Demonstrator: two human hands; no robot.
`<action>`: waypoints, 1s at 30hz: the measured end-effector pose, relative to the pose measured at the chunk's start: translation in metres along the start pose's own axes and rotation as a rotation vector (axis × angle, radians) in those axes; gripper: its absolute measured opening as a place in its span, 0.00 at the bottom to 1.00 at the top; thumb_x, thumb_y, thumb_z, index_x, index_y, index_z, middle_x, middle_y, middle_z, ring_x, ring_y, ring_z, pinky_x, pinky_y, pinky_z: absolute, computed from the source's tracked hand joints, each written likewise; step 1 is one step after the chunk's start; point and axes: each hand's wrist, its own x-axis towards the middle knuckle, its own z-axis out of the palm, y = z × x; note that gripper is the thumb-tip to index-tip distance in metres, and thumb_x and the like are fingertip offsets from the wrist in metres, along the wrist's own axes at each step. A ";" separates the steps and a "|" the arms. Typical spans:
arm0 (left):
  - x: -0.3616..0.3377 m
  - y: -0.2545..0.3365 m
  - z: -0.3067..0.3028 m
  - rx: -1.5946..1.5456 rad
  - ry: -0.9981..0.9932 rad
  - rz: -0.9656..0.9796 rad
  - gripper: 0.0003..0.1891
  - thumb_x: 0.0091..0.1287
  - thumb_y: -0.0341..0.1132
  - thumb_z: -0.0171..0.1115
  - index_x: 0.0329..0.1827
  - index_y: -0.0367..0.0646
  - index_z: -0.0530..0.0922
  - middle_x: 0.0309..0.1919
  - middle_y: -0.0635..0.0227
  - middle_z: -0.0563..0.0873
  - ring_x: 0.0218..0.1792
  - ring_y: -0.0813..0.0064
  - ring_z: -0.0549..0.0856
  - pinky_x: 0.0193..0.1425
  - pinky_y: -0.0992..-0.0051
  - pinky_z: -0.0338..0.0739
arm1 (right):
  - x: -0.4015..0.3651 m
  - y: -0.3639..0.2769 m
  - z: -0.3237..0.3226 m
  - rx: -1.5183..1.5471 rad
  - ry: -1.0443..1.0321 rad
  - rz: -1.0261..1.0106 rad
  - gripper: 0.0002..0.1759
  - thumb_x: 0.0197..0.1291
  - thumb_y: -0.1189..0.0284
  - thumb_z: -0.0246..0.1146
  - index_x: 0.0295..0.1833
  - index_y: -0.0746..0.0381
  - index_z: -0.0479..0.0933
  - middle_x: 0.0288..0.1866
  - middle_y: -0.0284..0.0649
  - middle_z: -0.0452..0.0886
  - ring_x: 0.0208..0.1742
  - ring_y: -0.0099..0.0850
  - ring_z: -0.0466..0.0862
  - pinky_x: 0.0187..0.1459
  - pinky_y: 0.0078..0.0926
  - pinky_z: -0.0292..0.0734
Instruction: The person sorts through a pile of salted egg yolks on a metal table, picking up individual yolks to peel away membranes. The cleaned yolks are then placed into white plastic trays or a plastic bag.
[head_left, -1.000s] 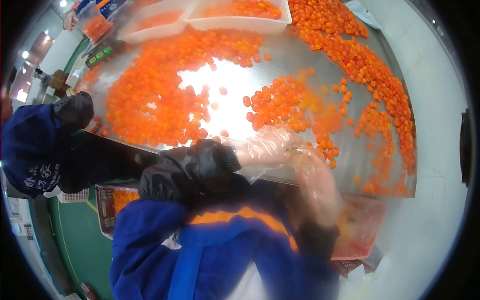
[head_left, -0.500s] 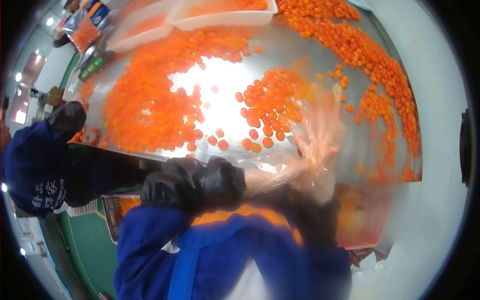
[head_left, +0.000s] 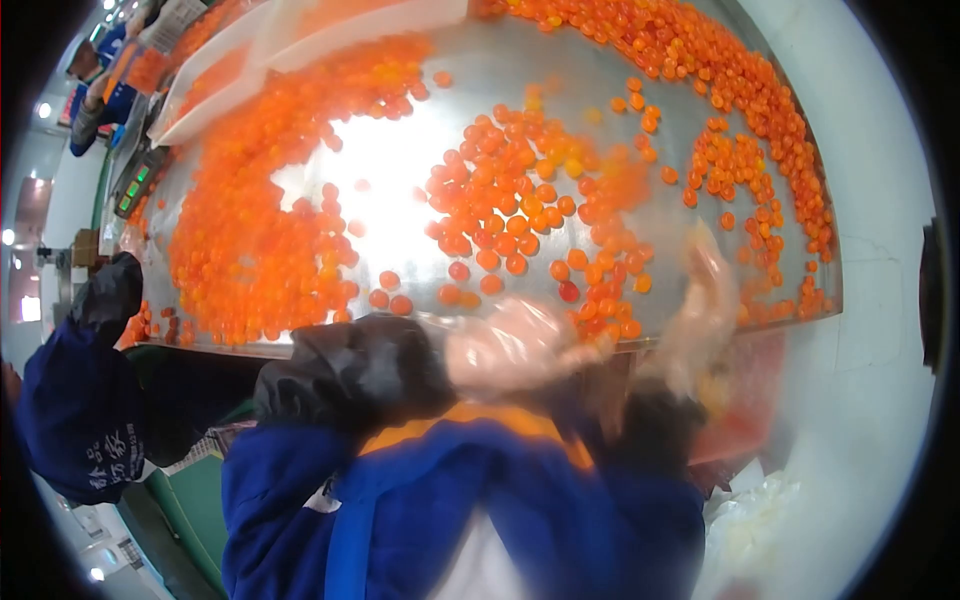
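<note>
My left hand (head_left: pixel 515 345), in a clear plastic glove, is at the near edge of the steel table (head_left: pixel 400 255); motion smears its fingers, so I cannot tell how they are bent. My right hand (head_left: pixel 705 300), also gloved and blurred, reaches forward over the table edge with fingers stretched out. Between the hands lies a band of small glossy orange balls (head_left: pixel 603 272), reaching down to the edge. A looser cluster of the same orange balls (head_left: pixel 495 190) spreads just beyond my left hand.
A large heap of orange balls (head_left: pixel 260 240) covers the left side. Another band (head_left: pixel 740 90) follows the far right rim. White trays (head_left: pixel 330 38) stand at the back left, near a scale display (head_left: pixel 140 182). A red crate (head_left: pixel 750 400) sits below my right hand. Co-workers (head_left: pixel 75 400) are at left.
My hands, close together over the right part of the table before, have parted. The left drew back toward the near edge, the right moved right. Orange balls now lie nearer the edge between them.
</note>
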 end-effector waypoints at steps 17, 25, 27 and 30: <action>0.174 -0.094 -0.056 -0.042 -0.018 -0.229 0.07 0.70 0.34 0.61 0.42 0.42 0.84 0.31 0.59 0.85 0.34 0.65 0.87 0.41 0.66 0.81 | -0.004 0.042 -0.017 -0.634 -0.152 0.058 0.19 0.56 0.88 0.59 0.52 0.65 0.84 0.46 0.48 0.86 0.49 0.46 0.86 0.55 0.37 0.81; 0.158 -0.123 -0.055 -0.102 0.058 -0.054 0.07 0.67 0.30 0.65 0.45 0.41 0.85 0.36 0.58 0.87 0.43 0.64 0.87 0.45 0.65 0.81 | -0.001 0.036 -0.018 -0.494 -0.098 0.134 0.17 0.59 0.88 0.60 0.52 0.65 0.83 0.49 0.45 0.87 0.52 0.40 0.86 0.57 0.36 0.80; 0.145 -0.106 -0.067 -0.183 0.115 -0.105 0.08 0.67 0.30 0.66 0.46 0.40 0.85 0.37 0.58 0.87 0.43 0.65 0.87 0.45 0.65 0.81 | 0.004 0.025 -0.016 -0.491 -0.102 0.111 0.16 0.59 0.87 0.61 0.52 0.65 0.83 0.48 0.45 0.87 0.52 0.41 0.86 0.57 0.36 0.80; 0.127 -0.089 -0.080 -0.339 -0.047 -0.153 0.11 0.68 0.34 0.69 0.50 0.40 0.85 0.37 0.58 0.88 0.39 0.64 0.87 0.44 0.65 0.80 | 0.023 0.007 -0.005 -0.470 -0.139 0.020 0.15 0.59 0.86 0.63 0.51 0.63 0.83 0.47 0.44 0.87 0.52 0.42 0.86 0.56 0.37 0.80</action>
